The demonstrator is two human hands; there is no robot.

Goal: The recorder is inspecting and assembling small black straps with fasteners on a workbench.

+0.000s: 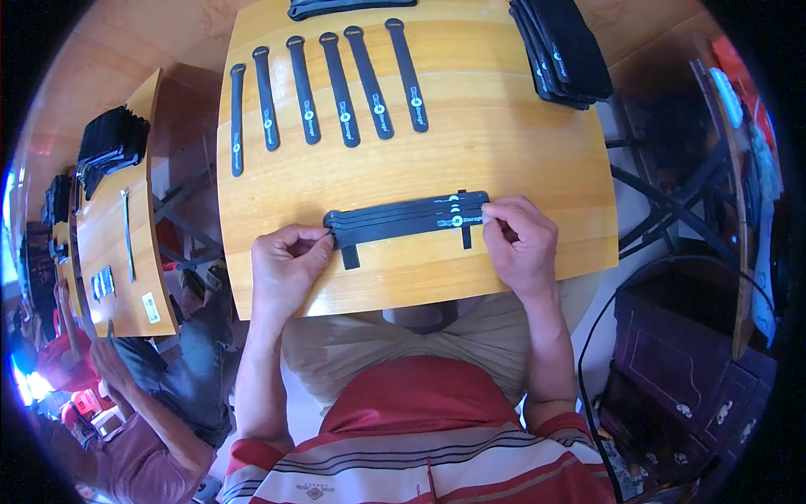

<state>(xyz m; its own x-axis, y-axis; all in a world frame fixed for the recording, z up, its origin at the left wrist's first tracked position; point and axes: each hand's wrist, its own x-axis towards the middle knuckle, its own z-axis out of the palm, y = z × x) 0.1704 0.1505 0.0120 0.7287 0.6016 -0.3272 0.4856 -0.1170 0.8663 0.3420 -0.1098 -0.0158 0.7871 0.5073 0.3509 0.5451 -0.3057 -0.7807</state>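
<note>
Your left hand (288,262) and right hand (519,239) each pinch an end of the stacked black straps (407,217) lying near the tabletop (504,143) front edge; uneven pull would likely fan the stack, slipping it off the cross band (350,256) beneath.

We see a bundle of straps (407,220) lying crosswise near the front edge of the counter (504,143). Behind it six single straps (336,84) lie in a row, with a stack of straps (562,50) at the far right corner.
</note>
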